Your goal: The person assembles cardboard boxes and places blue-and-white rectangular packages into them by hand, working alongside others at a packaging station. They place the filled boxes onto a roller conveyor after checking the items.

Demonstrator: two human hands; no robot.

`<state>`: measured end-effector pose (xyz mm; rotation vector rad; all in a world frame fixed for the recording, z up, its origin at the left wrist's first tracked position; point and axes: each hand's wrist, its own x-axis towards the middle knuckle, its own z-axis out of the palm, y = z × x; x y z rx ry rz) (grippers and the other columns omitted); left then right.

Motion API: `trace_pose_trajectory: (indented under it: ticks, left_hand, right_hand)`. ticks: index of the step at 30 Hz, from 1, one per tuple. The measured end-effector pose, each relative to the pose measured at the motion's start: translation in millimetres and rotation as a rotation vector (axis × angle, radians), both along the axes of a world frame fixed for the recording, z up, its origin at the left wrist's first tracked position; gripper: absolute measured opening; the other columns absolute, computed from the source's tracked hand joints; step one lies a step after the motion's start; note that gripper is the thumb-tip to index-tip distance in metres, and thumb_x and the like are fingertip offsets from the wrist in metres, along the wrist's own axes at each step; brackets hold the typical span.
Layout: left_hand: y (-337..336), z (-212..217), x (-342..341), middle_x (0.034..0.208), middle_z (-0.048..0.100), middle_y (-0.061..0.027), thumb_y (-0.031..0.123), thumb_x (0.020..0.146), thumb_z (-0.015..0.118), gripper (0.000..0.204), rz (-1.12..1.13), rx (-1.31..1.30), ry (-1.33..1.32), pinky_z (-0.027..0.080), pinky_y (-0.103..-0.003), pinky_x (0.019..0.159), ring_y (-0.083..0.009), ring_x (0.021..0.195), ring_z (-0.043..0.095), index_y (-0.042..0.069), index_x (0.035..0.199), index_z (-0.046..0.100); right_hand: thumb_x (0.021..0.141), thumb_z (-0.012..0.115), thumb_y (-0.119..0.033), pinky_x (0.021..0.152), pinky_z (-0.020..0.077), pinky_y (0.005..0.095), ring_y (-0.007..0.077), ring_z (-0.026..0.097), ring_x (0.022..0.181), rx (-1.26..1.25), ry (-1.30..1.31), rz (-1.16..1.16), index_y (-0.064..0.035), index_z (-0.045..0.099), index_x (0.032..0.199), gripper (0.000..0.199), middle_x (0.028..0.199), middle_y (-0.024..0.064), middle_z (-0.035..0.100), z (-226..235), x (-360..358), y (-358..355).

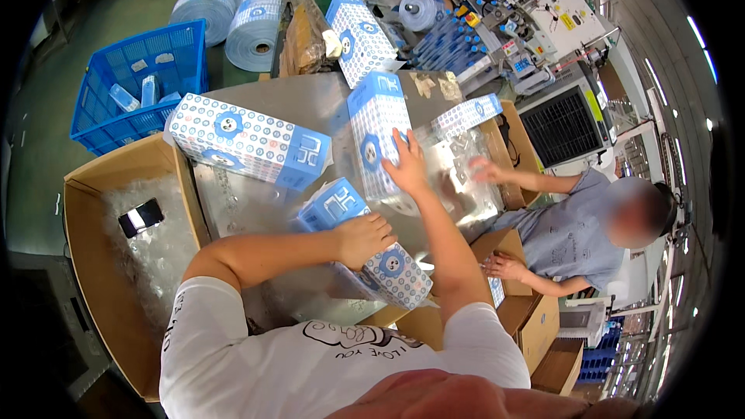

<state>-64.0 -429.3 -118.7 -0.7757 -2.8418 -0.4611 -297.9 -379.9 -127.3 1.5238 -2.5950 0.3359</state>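
Note:
My left hand [365, 240] is closed over a long blue-and-white plastic-wrapped pack [392, 265], its fingers curled across the top. This pack lies slantwise on the metal table just in front of me. Farther off, my right hand [407, 167] rests with spread fingers on the side of a second long pack [372, 116] of the same print. A third such pack [248, 140] lies to the left, apart from both hands. Another pack [358, 39] sits at the far end of the table. The undersides of the packs are hidden.
A cardboard box [85, 256] with clear plastic and a phone [141, 218] stands left; behind it is a blue crate [147, 62]. Film rolls [203, 12] lie beyond. At right, a co-worker [574, 225] reaches over the table near a smaller pack [468, 115] and open cartons [535, 322].

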Motion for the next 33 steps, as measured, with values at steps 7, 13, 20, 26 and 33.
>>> trace_pose_trajectory:
  ticks: [7,13,20,26,33]
  left_hand:
    - [8,2,14,0.111,0.057,-0.0155,0.027,0.059,0.081,0.082,0.031,0.012,0.014,0.037,-0.037,0.099,-0.0286,0.109,0.053,-0.003,0.128,0.050]
    - [40,3,14,0.109,0.057,-0.0149,0.030,0.062,0.080,0.080,0.028,0.069,0.048,0.038,-0.039,0.095,-0.0301,0.105,0.053,-0.002,0.128,0.049]
    - [167,67,44,0.107,0.054,-0.0156,0.039,0.068,0.082,0.092,-0.190,0.661,0.115,0.041,-0.043,0.090,-0.0328,0.104,0.052,0.010,0.144,0.038]
    - [338,4,42,0.123,0.050,-0.0233,0.036,0.077,0.073,0.102,-0.540,-0.028,-0.522,0.039,-0.051,0.097,-0.0429,0.118,0.048,0.021,0.156,0.012]
    - [351,-53,75,0.155,0.020,-0.0288,0.056,0.092,0.049,0.080,-0.492,-0.451,-0.929,0.009,-0.068,0.110,-0.0459,0.142,0.021,0.021,0.156,0.016]
  right_hand:
    - [0.066,0.082,-0.036,0.100,0.0397,0.0485,0.0408,0.048,0.119,0.077,-0.040,0.002,-0.0096,0.036,0.144,0.094,0.129,0.0227,0.049,37,44,143]
    - [0.062,0.085,-0.027,0.088,0.0489,0.0448,0.0430,0.058,0.104,0.084,-0.269,-0.231,-0.0246,0.016,0.155,0.116,0.115,0.0251,0.054,29,54,135]
    - [0.067,0.084,-0.019,0.107,0.0334,0.0397,0.0348,0.043,0.129,-0.144,-0.231,0.134,0.0024,0.015,0.152,0.112,0.139,0.0229,0.041,172,94,277]
    - [0.068,0.083,-0.033,0.113,0.0255,0.0432,0.0411,0.033,0.137,-0.155,-0.194,0.067,0.0074,0.007,0.150,0.120,0.148,0.0280,0.029,158,163,446]
    - [0.057,0.086,-0.022,0.094,0.0382,0.0510,0.0418,0.046,0.111,0.170,-0.117,-0.323,-0.0167,0.038,0.146,0.101,0.118,0.0237,0.047,-111,244,555]
